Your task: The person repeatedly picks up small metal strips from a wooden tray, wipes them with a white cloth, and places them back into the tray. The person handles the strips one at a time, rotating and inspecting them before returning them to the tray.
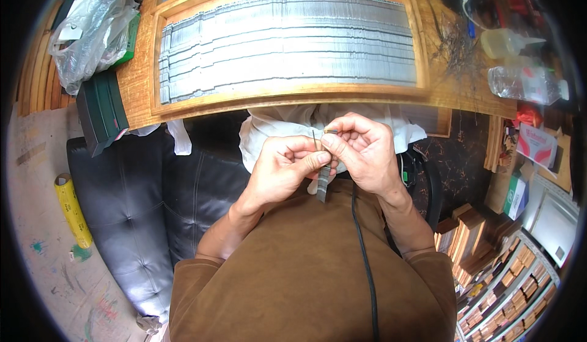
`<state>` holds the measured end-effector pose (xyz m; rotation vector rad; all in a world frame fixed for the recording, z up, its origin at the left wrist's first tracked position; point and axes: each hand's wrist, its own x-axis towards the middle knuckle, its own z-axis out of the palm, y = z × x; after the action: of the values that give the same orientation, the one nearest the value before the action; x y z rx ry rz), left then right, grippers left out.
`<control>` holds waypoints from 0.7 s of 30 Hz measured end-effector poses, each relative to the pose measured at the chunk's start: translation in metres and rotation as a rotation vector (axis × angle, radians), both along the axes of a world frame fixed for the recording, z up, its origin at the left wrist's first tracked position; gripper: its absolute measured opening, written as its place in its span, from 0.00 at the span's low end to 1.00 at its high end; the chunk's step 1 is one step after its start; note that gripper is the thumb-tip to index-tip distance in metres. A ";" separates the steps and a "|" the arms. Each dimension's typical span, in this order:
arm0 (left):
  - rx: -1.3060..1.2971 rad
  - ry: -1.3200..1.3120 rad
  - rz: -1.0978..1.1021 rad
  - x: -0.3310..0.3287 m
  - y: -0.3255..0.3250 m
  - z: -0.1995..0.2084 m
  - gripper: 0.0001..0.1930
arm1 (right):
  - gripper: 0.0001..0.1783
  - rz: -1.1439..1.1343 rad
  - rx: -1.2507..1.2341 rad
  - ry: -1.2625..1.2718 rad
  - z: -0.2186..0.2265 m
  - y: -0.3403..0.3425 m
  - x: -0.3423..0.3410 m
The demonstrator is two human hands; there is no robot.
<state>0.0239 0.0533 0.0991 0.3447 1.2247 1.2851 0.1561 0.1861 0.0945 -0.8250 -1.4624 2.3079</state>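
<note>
My left hand (290, 161) is closed around a narrow grey strip (322, 189) with light bands, which hangs below the fingers; it may be a stack of thin metal pieces. A thin dark sliver (314, 136) sticks up above the same fingers. Close beside it, my right hand (365, 152) pinches a small dark piece with a shiny end (331, 131) between thumb and forefinger. Both sets of fingertips nearly meet over my lap. Beyond them, a wooden frame tray (293, 95) holds several packed rows of thin silvery metal strips (287, 45).
Left on the bench are a clear plastic bag (95, 36) and a dark green box (103, 109). A squeeze bottle (504, 43) and a clear plastic bottle (526, 85) lie right. A black padded seat (131, 219) is beside me; a dark cord (365, 256) crosses my shirt.
</note>
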 end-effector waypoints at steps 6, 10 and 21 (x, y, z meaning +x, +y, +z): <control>-0.024 0.004 0.067 0.001 -0.002 -0.005 0.10 | 0.07 -0.046 0.046 0.022 -0.002 0.001 0.002; -0.037 0.059 0.004 -0.001 -0.003 -0.007 0.10 | 0.07 0.040 -0.016 -0.070 0.003 0.003 0.002; -0.019 -0.041 0.138 0.003 -0.002 -0.008 0.12 | 0.06 -0.036 0.203 -0.089 0.004 0.020 0.015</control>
<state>0.0266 0.0516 0.0911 0.2220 1.2430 1.3909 0.1708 0.2059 0.0987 -0.8965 -1.6712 2.0783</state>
